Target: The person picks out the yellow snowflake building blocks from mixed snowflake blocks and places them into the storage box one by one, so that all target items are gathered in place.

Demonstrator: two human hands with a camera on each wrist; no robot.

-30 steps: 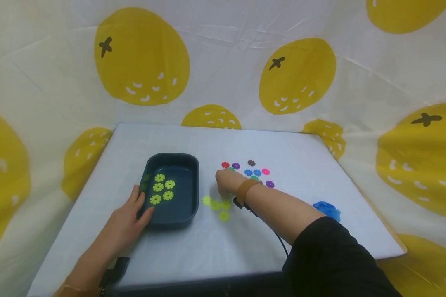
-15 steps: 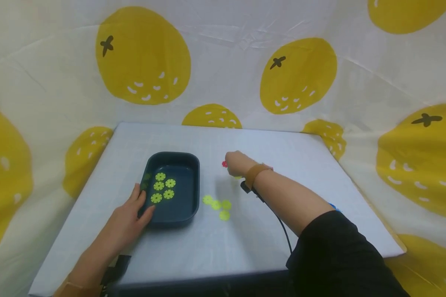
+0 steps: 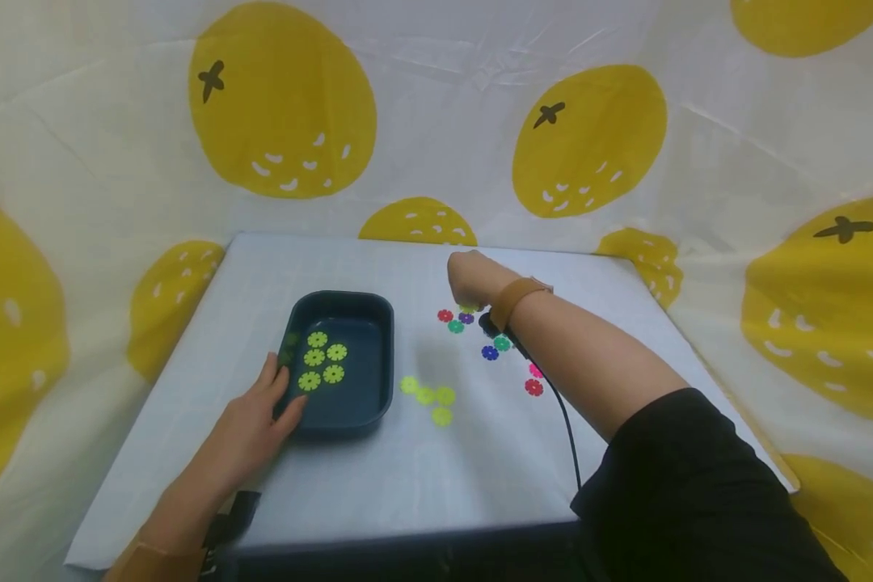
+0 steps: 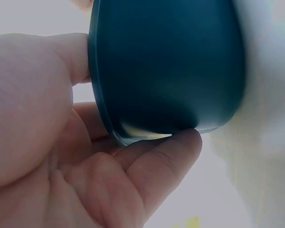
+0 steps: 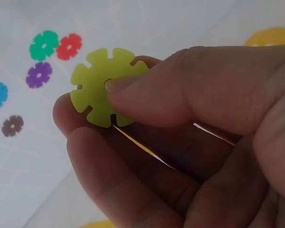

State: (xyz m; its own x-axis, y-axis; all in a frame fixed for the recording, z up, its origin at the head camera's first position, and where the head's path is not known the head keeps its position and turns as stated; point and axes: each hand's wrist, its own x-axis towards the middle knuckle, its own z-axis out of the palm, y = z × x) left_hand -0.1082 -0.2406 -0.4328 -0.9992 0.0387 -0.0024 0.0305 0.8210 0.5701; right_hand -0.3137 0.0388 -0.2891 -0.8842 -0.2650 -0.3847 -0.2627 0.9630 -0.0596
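My left hand (image 3: 243, 424) grips the near left side of a dark blue-green rectangular tray (image 3: 389, 356), its thumb at the rim. In the left wrist view, fingers press the outer wall of the tray (image 4: 166, 66). Several yellow-green notched discs (image 3: 314, 356) lie inside it. Toward the back of the table, my right hand (image 3: 476, 279) is raised over the loose pieces. Between thumb and fingers it pinches a yellow-green snowflake disc (image 5: 92, 90), seen face-on in the right wrist view. In the head view the hand mostly hides that disc.
Several yellow-green discs (image 3: 425, 396) lie right of the tray. Beyond them are scattered discs, among them a red one (image 3: 445, 315), a green one (image 3: 456, 326) and a dark blue one (image 3: 490, 352). A black cable (image 3: 571, 436) trails from the right wrist. Fruit-print cloth (image 3: 436, 121) surrounds the table.
My right hand has moved away toward the back of the table, uncovering some colored discs while its forearm covers others. The left hand keeps its grip and the tray has stayed put.
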